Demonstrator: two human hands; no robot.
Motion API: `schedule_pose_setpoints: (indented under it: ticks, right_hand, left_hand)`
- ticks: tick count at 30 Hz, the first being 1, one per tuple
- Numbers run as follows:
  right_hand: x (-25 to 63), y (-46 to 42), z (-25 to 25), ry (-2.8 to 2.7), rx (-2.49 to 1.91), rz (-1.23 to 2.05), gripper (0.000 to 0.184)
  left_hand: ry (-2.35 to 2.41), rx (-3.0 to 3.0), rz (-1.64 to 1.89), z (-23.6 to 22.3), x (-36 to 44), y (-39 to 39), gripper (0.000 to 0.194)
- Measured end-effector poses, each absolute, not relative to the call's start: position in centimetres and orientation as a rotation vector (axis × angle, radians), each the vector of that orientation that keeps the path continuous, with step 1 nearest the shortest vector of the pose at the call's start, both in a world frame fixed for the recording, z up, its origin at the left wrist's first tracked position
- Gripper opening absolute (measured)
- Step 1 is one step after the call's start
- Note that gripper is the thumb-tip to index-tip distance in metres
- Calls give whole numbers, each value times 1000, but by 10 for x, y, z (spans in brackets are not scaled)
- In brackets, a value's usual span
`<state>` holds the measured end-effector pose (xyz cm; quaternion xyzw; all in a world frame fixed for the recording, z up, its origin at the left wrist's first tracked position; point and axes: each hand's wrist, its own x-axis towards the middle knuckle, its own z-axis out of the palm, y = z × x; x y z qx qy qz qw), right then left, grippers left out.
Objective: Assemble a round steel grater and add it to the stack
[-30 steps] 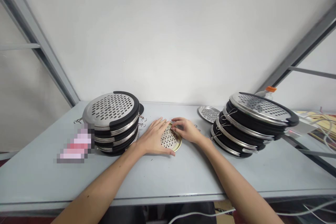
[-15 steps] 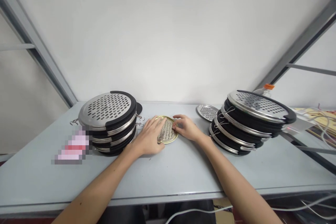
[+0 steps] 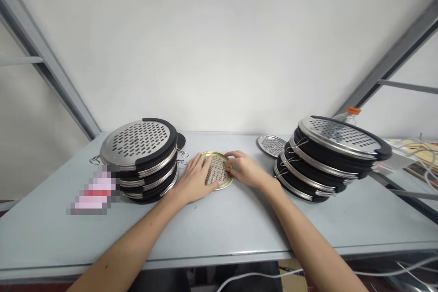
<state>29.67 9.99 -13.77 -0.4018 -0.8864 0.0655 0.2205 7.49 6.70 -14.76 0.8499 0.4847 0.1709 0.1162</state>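
- Far left on the grey table [image 3: 41, 237], a pink and white item [image 3: 94, 200], blurred into blocks, lies just beside the left stack.
- The left stack [image 3: 139, 143] holds several round black-edged pieces with metal rims; its top is a silver disc pierced with slots, and wire loops stick out at both sides.
- A dark rounded piece [image 3: 181, 140] shows partly behind that stack.
- The left hand [image 3: 196, 177] is spread palm down over the left part of the gold-rimmed disc, thumb at the near edge.
- The gold-rimmed disc [image 3: 216, 172], full of holes, lies on the table between the two stacks, under the hands.
- The right hand [image 3: 247, 169] has its fingers curled in at the disc's right rim; whether they pinch anything I cannot tell.
- A silver perforated plate [image 3: 270, 146] lies just beside the right stack [image 3: 328, 164], which leans and has wire loops on its left.
- Behind it stands a clear bottle with an orange cap [image 3: 353, 111].
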Motion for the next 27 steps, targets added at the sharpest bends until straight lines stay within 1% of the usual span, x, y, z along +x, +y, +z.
schedule_pose_setpoints:
  ticks: [9, 11, 15, 18, 22, 27]
  right_hand:
    - [298, 99, -134, -2451, -1113, 202, 11]
    - [298, 98, -131, -2437, -1088, 208, 11]
    - [298, 99, -130, -2380, -1089, 230, 17]
    - [298, 102, -133, -2320, -1107, 267, 19]
    - [300, 106, -139, -2288, -1136, 306, 18]
    - [301, 107, -139, -2329, -1102, 352, 14]
  left_hand:
    - [1433, 2458, 460, -147, 75, 66, 80]
    - [1439, 2476, 452, -146, 76, 66, 78]
    - [1409, 2516, 493, -145, 74, 66, 71]
    - [1319, 2530, 525, -144, 72, 66, 70]
    - [1225, 2541, 468, -142, 70, 65, 70]
    - [1167, 2562, 426, -137, 71, 64, 63]
